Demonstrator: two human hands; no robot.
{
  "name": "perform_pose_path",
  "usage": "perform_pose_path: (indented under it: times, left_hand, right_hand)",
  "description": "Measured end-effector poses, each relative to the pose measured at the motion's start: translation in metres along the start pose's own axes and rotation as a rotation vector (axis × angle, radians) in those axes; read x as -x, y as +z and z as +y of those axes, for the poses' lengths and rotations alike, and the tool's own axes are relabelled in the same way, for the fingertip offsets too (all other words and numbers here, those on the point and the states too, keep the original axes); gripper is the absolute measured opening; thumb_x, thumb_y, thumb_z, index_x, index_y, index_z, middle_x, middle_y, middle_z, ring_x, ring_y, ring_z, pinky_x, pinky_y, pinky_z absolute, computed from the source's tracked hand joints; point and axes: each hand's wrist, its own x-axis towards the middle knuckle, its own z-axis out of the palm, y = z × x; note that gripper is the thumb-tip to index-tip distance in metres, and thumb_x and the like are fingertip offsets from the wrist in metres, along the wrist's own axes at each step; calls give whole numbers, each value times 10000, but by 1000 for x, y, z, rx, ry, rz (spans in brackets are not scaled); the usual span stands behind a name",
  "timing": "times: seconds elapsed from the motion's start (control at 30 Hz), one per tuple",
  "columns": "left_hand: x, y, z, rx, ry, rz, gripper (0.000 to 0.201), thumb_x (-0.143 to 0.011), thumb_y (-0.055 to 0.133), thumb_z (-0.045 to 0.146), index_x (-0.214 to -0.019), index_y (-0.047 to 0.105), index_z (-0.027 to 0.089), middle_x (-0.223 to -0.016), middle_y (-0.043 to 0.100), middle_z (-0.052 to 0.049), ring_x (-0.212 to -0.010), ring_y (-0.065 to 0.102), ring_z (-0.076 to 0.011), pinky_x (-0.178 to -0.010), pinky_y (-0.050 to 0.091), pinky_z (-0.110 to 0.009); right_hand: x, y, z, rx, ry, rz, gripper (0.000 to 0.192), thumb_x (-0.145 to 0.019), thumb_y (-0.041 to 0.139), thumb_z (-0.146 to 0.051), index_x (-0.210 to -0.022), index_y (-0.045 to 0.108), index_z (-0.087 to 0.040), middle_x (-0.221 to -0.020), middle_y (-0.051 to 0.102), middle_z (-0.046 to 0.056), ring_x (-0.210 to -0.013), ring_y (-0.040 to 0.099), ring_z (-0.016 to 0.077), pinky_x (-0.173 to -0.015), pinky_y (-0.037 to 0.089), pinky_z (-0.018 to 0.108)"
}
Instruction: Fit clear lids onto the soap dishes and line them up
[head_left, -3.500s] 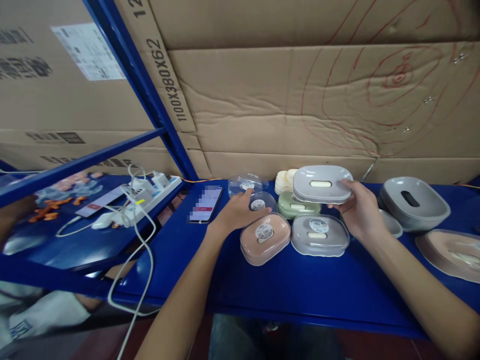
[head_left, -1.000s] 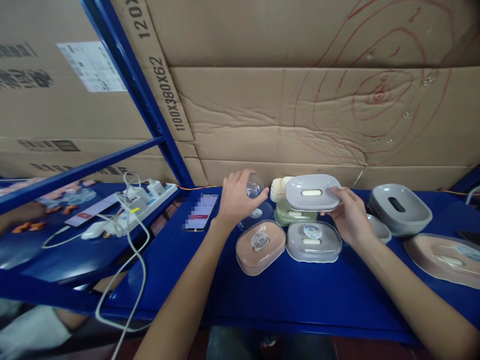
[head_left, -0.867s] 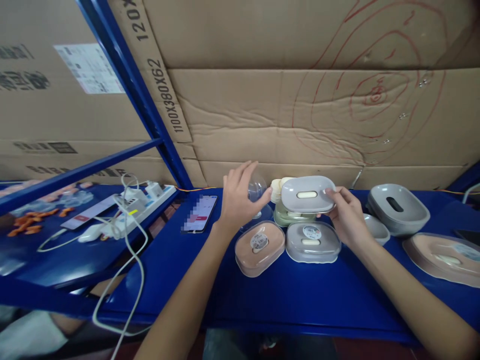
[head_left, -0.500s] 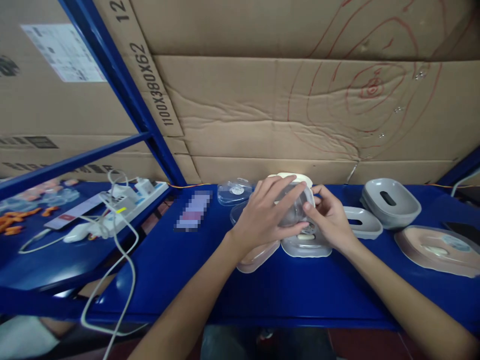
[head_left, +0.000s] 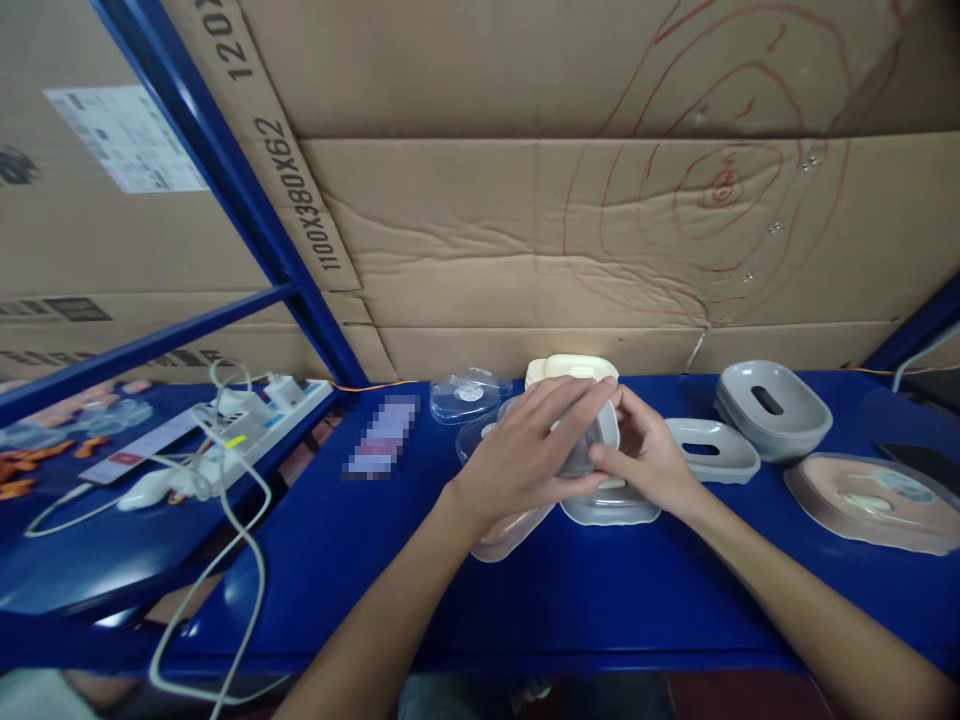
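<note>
We hold a grey soap dish with a clear lid between both hands, just above the boxed dishes at the middle of the blue counter. Our left hand lies over the top with its grip clenched on the lid; our right hand grasps the dish from the right edge. Under our hands lie a pink boxed dish and a grey boxed dish; a cream stack stands behind. Left of them are spare clear lids and a phone. To the right sit a grey tray, a grey bowl and a large pink dish.
</note>
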Motion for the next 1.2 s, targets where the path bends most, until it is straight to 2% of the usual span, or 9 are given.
perform_pose_path:
  times: [0.17,0.3,0.5,0.6,0.73,0.9,1.07,1.13,1.2]
  left_hand:
    - [-1,-1,3,-24,15,-14,899,-1024,637,319,-1749,107,281,-1489,627,-162,-1424,588,-348,-1196,510,-594]
    - [1,3,2,-48,33,-7,917,-1032,683,426,-1745,124,283,-1508,616,-173,-1432,584,-366,-1199,507,-603]
    - [-1,8,3,-113,86,62,910,-1044,655,501,-1743,140,230,-1580,607,-177,-1475,570,-356,-1236,479,-561]
    - [-4,6,2,-120,54,60,965,-1021,664,568,-1749,116,248,-1673,528,-177,-1561,488,-363,-1291,412,-584]
    - [-2,-1,-7,-151,-57,36,1094,-922,741,705,-1742,182,243,-1717,445,-213,-1586,426,-428,-1307,349,-656]
    - [5,-2,-18,-110,-180,-32,990,-938,793,582,-1713,262,269,-1588,553,-196,-1435,566,-402,-1200,482,-616]
    - [7,-1,-16,78,-209,-3,1057,-865,882,593,-1689,299,280,-1580,518,-183,-1467,541,-372,-1235,501,-570]
    - [5,-2,-14,157,-217,-6,1104,-817,907,639,-1686,322,292,-1567,520,-179,-1478,543,-370,-1248,505,-558]
    - [4,-3,-12,202,-222,-20,1141,-787,917,666,-1698,322,322,-1567,526,-162,-1483,550,-375,-1245,516,-568]
  right_hand:
    - [3,-3,8,95,-34,10,473,-735,981,-369,-1058,643,-297,-1007,716,16,-903,649,232,-785,541,375]
    - [4,-2,6,164,-78,55,511,-692,991,-320,-1074,653,-296,-1020,707,17,-910,626,235,-773,531,372]
    - [6,4,-1,135,-96,102,430,-715,935,-313,-1005,619,-287,-925,658,5,-808,574,209,-688,489,343]
    - [5,2,-2,80,-97,133,417,-714,944,-372,-927,596,-282,-835,614,-14,-735,533,188,-657,458,330]
    - [-1,-9,2,11,-109,243,420,-728,956,-456,-872,607,-272,-793,578,-20,-703,493,169,-639,417,309]
    - [-6,-21,5,-40,-17,286,478,-720,965,-563,-832,606,-268,-766,563,-21,-688,478,166,-618,395,302]
    - [-7,-21,5,-84,0,283,569,-675,971,-673,-807,601,-260,-762,538,-29,-662,449,148,-589,379,287]
    - [-8,-20,6,-117,14,299,595,-707,913,-763,-805,607,-262,-745,526,-27,-646,450,150,-570,375,289]
    - [-9,-18,7,-146,60,331,606,-802,780,-849,-797,616,-266,-734,546,-15,-648,496,167,-577,408,301]
